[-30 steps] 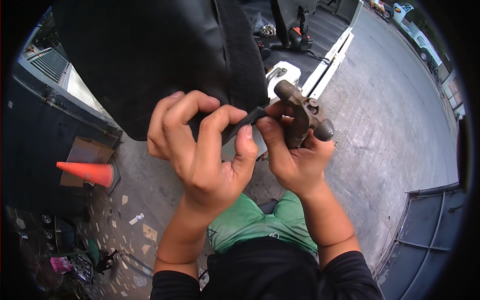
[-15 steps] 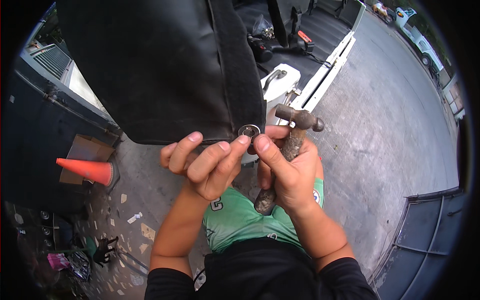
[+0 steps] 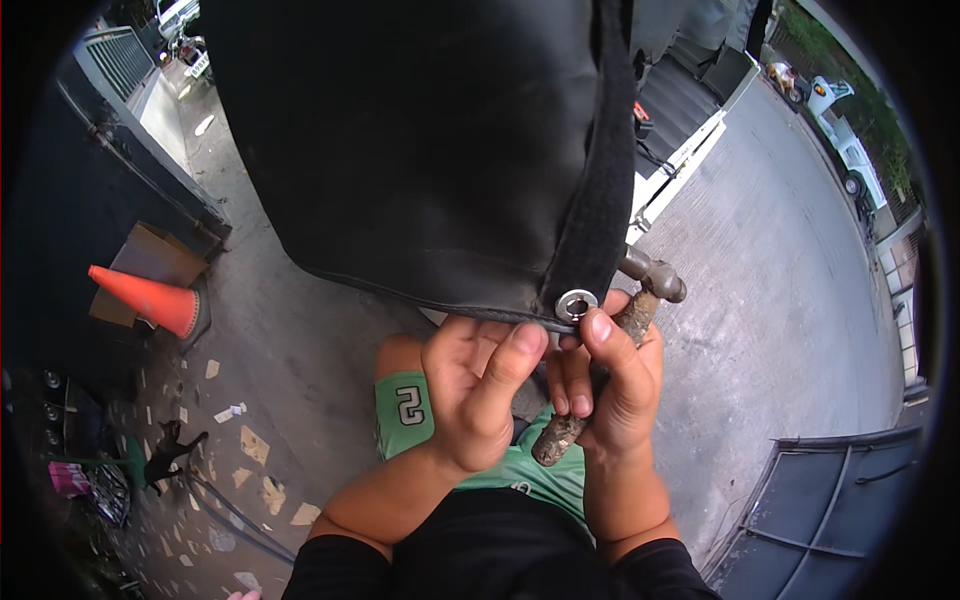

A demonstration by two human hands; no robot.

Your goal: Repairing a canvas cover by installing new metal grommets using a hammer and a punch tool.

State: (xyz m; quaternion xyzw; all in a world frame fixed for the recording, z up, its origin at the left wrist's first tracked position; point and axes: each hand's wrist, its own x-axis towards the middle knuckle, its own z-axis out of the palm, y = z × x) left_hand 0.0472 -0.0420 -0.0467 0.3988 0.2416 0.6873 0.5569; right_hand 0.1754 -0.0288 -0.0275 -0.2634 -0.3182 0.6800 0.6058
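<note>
A large black vinyl cover (image 3: 420, 150) hangs before me, with a dark strap along its right side and a silver eyelet ring (image 3: 577, 304) at the bottom corner. My left hand (image 3: 478, 390) is curled at the lower edge just left of the ring, thumb up and fingertips behind the material. My right hand (image 3: 625, 385) holds a worn ball-peen hammer (image 3: 661, 280), head up and handle down, while its thumb presses the corner beside the ring. Part of the hammer head is hidden behind the cover.
An orange cone (image 3: 145, 295) lies by cardboard (image 3: 150, 252) at left, near scattered scraps and a black animal-shaped object (image 3: 170, 450). A white vehicle bed (image 3: 680, 160) is behind the cover. Parked vehicles (image 3: 850, 150) line the right; a metal gate (image 3: 820, 500) is lower right.
The cover's corner, the hammer and my right hand have moved right in view. The eyelet, hidden a second ago, now faces up. My left hand has turned palm-up along the edge.
</note>
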